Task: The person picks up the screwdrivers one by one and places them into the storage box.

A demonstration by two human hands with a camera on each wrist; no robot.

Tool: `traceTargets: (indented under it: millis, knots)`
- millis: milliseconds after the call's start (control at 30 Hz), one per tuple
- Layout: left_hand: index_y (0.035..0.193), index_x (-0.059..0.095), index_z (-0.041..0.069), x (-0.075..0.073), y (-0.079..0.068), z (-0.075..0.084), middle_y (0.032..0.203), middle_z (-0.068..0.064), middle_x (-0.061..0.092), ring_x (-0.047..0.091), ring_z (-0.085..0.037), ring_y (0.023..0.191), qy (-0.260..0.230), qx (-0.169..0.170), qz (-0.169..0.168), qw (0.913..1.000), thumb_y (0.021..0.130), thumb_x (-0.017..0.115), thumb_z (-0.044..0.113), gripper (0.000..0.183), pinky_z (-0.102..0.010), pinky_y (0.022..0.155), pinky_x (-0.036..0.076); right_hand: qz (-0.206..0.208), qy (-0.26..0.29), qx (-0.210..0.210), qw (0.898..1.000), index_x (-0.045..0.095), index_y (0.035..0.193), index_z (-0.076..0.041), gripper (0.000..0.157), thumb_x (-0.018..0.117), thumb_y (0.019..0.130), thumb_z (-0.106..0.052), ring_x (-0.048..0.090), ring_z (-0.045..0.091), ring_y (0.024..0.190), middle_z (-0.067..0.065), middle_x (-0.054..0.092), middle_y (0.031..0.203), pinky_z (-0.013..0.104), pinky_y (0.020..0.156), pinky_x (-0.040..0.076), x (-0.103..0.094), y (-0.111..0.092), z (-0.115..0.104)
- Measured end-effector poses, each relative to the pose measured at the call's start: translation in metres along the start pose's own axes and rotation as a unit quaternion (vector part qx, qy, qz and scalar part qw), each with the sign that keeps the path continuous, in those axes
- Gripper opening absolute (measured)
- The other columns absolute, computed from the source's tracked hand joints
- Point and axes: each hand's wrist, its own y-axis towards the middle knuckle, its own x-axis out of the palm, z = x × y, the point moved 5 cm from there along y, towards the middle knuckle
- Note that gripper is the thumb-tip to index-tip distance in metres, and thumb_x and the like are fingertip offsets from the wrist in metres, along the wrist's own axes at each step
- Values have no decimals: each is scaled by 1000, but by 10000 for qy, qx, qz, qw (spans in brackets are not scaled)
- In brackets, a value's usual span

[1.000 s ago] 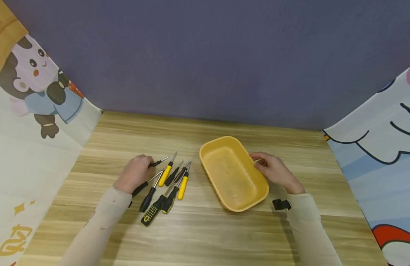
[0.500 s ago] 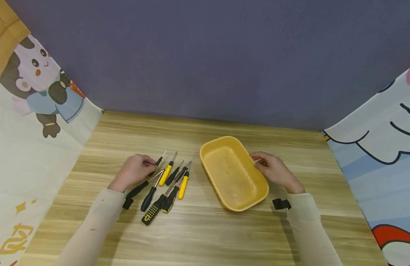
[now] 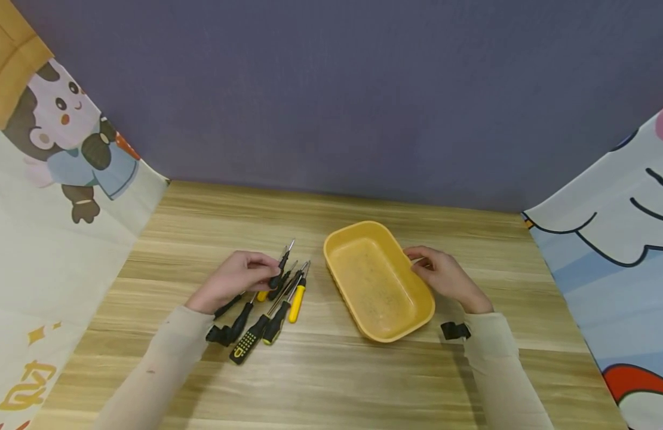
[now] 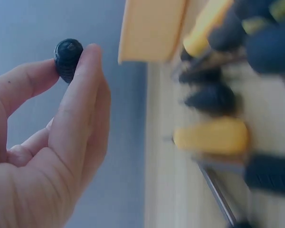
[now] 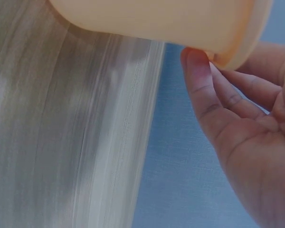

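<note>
In the head view my left hand (image 3: 236, 278) pinches a small black screwdriver (image 3: 278, 275) between thumb and fingers, its tip pointing up and away. The left wrist view shows the rounded end of its handle (image 4: 68, 57) between the fingertips. Below that hand lies a group of screwdrivers, partly covered by it; among them are a yellow-handled screwdriver (image 3: 297, 303) and a black one with yellow dots (image 3: 249, 340). My right hand (image 3: 444, 276) holds the right rim of a yellow plastic basin (image 3: 377, 283). In the right wrist view the thumb (image 5: 199, 71) presses its outer wall.
The wooden table (image 3: 364, 382) runs back to a dark blue-grey wall (image 3: 331, 107). Printed cartoon sheets stand at the left (image 3: 57, 269) and the right (image 3: 622, 251). Wrist straps hang below both sleeves.
My left hand has picked up the black screwdriver from the left of the group and moved right with it, over the other screwdrivers. The right hand and basin have stayed put.
</note>
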Motion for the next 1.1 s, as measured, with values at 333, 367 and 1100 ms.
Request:
traceTargets:
  millis: [333, 367, 1100]
  knots:
    - [119, 68, -3, 49, 25, 32, 113, -17, 69, 70, -26, 95, 100, 268, -538, 9981, 97, 67, 14, 28, -38, 83, 59, 16, 75, -37, 10000, 58, 138, -3, 37, 58, 101, -5, 65, 30, 104, 17, 62, 131, 46, 84, 57, -1, -1, 2]
    - [119, 68, -2, 54, 29, 36, 112, -16, 69, 70, -25, 95, 144, 272, -572, 9979, 96, 68, 15, 28, -38, 83, 59, 17, 70, -53, 10000, 58, 138, -3, 37, 58, 101, -4, 65, 31, 104, 17, 62, 130, 46, 84, 57, -1, -1, 2]
    - [105, 73, -2, 130, 106, 65, 100, -9, 71, 71, -19, 83, 583, 327, -1005, 9927, 93, 71, 11, 17, -36, 78, 60, 114, -25, -193, 9997, 60, 133, 1, 35, 59, 99, -2, 67, 32, 100, 21, 64, 124, 45, 83, 57, -2, 2, -1]
